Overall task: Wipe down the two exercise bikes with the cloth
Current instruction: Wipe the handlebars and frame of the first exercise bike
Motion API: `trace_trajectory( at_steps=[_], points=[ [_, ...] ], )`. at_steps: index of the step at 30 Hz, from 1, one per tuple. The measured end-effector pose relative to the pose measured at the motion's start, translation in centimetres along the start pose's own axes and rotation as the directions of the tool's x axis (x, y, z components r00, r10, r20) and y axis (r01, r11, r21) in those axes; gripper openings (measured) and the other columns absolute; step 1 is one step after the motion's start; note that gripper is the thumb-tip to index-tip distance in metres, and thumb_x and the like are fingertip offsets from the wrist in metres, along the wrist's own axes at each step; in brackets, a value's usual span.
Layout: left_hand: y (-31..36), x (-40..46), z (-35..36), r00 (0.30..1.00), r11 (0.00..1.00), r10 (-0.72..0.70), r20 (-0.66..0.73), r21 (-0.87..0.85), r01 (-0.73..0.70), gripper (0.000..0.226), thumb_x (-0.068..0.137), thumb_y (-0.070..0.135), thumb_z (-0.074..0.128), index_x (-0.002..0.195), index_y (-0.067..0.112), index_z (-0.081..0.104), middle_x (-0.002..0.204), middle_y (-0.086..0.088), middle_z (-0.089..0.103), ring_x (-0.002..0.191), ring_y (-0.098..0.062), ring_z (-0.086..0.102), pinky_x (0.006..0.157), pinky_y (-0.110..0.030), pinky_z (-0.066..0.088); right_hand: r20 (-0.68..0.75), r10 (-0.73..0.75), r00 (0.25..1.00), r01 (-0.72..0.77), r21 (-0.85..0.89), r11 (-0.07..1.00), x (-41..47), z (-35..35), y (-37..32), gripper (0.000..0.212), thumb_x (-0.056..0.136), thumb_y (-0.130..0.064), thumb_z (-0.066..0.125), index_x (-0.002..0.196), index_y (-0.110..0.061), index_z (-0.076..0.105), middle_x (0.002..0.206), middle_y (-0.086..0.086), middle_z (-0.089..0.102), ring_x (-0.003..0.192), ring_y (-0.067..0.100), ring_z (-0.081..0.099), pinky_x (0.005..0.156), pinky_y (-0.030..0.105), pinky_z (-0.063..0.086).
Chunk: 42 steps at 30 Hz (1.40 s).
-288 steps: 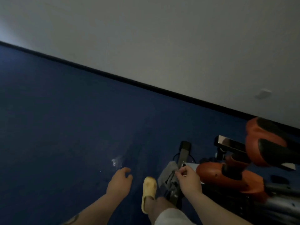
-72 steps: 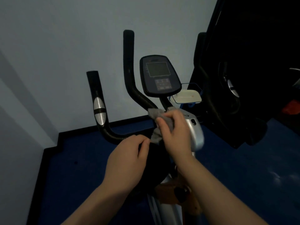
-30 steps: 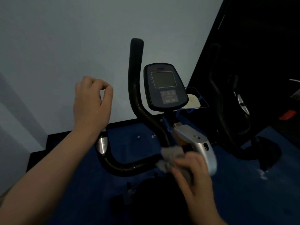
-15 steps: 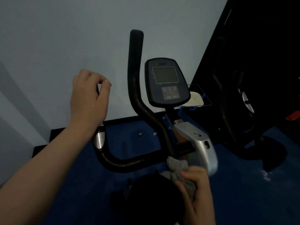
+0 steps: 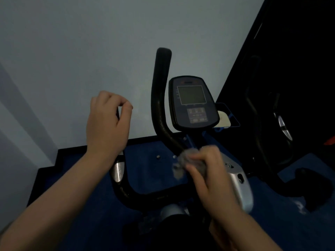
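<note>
Dim room. Right hand (image 5: 208, 171) closed around a bunched grey cloth (image 5: 183, 160), fingers curled tight over it, cloth pressed on the bike (image 5: 235, 185) where the right handlebar (image 5: 159, 105) bends down toward the stem, just below the console (image 5: 193, 104). Hand and cloth slightly blurred. Part of the cloth sticks out left of the fingers.

Left hand (image 5: 107, 124) raised at the left handlebar (image 5: 117, 169), fingers curled in, thumb and forefinger tips nearly touching; a dark sliver of the grip shows between them, but whether it really grips the bar cannot be told. The bar's silver sensor patch shows just under the wrist.

Console upright, screen dark, keypad beneath it. Silver housing of the bike sits right of the right hand, partly hidden by it. Black seat (image 5: 174, 232) at the bottom edge of the view.

Blue floor (image 5: 145, 169) under the bike, pale wall (image 5: 90, 42) behind. A second, darker bike (image 5: 268, 142) stands to the right, against a black panel, barely lit. A small white thing (image 5: 223, 118) on a tray right of the console, unclear.
</note>
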<state>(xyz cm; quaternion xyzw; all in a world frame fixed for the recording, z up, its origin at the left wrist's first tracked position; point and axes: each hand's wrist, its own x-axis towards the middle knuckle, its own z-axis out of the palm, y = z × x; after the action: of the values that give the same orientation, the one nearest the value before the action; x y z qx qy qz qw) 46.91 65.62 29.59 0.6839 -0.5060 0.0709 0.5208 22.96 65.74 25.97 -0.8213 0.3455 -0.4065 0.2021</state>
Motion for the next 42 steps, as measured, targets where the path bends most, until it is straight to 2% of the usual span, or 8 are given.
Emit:
trace_trajectory(
  at_steps=[3, 10, 16, 21, 25, 28, 34, 42],
  points=[
    [0.1, -0.1, -0.1, 1.0, 1.0, -0.004, 0.002, -0.002, 0.004, 0.021, 0.094, 0.022, 0.048, 0.084, 0.01, 0.062, 0.09, 0.003, 0.049, 0.091, -0.008, 0.04, 0.07, -0.016, 0.027, 0.039, -0.043, 0.998, 0.044, -0.005, 0.999, 5.4, 1.2, -1.2, 0.023, 0.09, -0.008, 0.06, 0.098, -0.026, 0.048, 0.098, -0.008, 0.042, 0.092, -0.007, 0.046, 0.079, 0.005, 0.037],
    [0.2, -0.3, -0.2, 1.0, 1.0, -0.009, 0.012, -0.008, 0.009, 0.017, 0.095, 0.021, 0.049, 0.082, 0.015, 0.059, 0.088, 0.009, 0.046, 0.087, -0.005, 0.038, 0.07, -0.005, 0.033, 0.103, -0.089, 0.991, 0.096, -0.064, 0.993, 0.9, -0.5, -0.1, 0.018, 0.086, -0.015, 0.061, 0.097, -0.025, 0.05, 0.098, -0.011, 0.043, 0.092, 0.003, 0.05, 0.077, 0.015, 0.041],
    [0.4, -0.2, -0.4, 0.999, 1.0, -0.001, 0.045, 0.01, 0.0, 0.015, 0.095, 0.022, 0.051, 0.085, 0.016, 0.06, 0.089, 0.009, 0.047, 0.088, -0.008, 0.04, 0.065, -0.016, 0.03, 0.096, -0.109, 0.989, 0.12, -0.114, 0.986, 11.1, 4.2, -3.8, 0.013, 0.091, -0.012, 0.061, 0.101, -0.013, 0.054, 0.106, -0.001, 0.045, 0.096, 0.011, 0.048, 0.076, 0.022, 0.045],
    [0.4, -0.4, -0.6, 0.999, 0.999, 0.0, 0.049, -0.038, 0.001, 0.015, 0.095, 0.022, 0.051, 0.083, 0.019, 0.059, 0.089, 0.011, 0.048, 0.087, -0.008, 0.041, 0.066, -0.013, 0.033, 0.094, -0.094, 0.991, 0.102, -0.078, 0.992, 5.2, 1.6, -1.7, 0.022, 0.087, -0.017, 0.061, 0.095, -0.03, 0.044, 0.096, -0.015, 0.042, 0.089, 0.003, 0.049, 0.072, 0.013, 0.04],
    [0.4, 0.0, -0.7, 0.997, 0.997, -0.017, 0.081, -0.079, 0.023, 0.015, 0.094, 0.024, 0.052, 0.08, 0.02, 0.059, 0.086, 0.013, 0.048, 0.087, -0.007, 0.042, 0.066, -0.011, 0.034, 0.092, -0.14, 0.986, 0.15, -0.107, 0.983, 8.8, 2.9, -2.5, 0.021, 0.088, -0.011, 0.062, 0.095, -0.025, 0.048, 0.098, -0.009, 0.044, 0.092, -0.001, 0.048, 0.077, 0.011, 0.04],
    [0.2, 0.6, -1.2, 0.994, 0.995, -0.012, 0.108, -0.094, 0.022, 0.018, 0.093, 0.027, 0.052, 0.077, 0.023, 0.059, 0.082, 0.015, 0.052, 0.083, -0.007, 0.045, 0.064, -0.016, 0.038, 0.019, -0.103, 0.994, 0.105, -0.102, 0.989, 13.6, 4.9, -4.1, 0.015, 0.089, -0.004, 0.062, 0.098, -0.01, 0.053, 0.104, 0.002, 0.046, 0.097, 0.014, 0.05, 0.081, 0.025, 0.045],
    [0.2, 3.6, -0.9, 0.988, 0.996, -0.068, 0.141, -0.047, 0.076, 0.033, 0.093, 0.034, 0.049, 0.069, 0.016, 0.062, 0.051, 0.0, 0.052, 0.052, -0.013, 0.048, 0.048, -0.028, 0.035, 0.031, 0.032, 0.999, -0.033, 0.033, 0.999, 8.2, 2.8, -1.8, 0.019, 0.09, -0.015, 0.062, 0.092, -0.027, 0.048, 0.095, -0.006, 0.053, 0.086, 0.0, 0.054, 0.069, 0.008, 0.041],
    [0.1, 3.6, -0.1, 0.994, 0.993, -0.09, 0.064, -0.064, 0.094, 0.031, 0.09, 0.028, 0.054, 0.062, 0.016, 0.059, 0.045, -0.003, 0.046, 0.044, -0.017, 0.046, 0.044, -0.03, 0.032, -0.089, -0.019, 0.996, 0.015, -0.038, 0.999, 13.4, 5.1, -3.9, 0.014, 0.089, -0.013, 0.063, 0.095, -0.022, 0.054, 0.103, -0.007, 0.049, 0.094, 0.006, 0.053, 0.076, 0.017, 0.046]
  ],
)
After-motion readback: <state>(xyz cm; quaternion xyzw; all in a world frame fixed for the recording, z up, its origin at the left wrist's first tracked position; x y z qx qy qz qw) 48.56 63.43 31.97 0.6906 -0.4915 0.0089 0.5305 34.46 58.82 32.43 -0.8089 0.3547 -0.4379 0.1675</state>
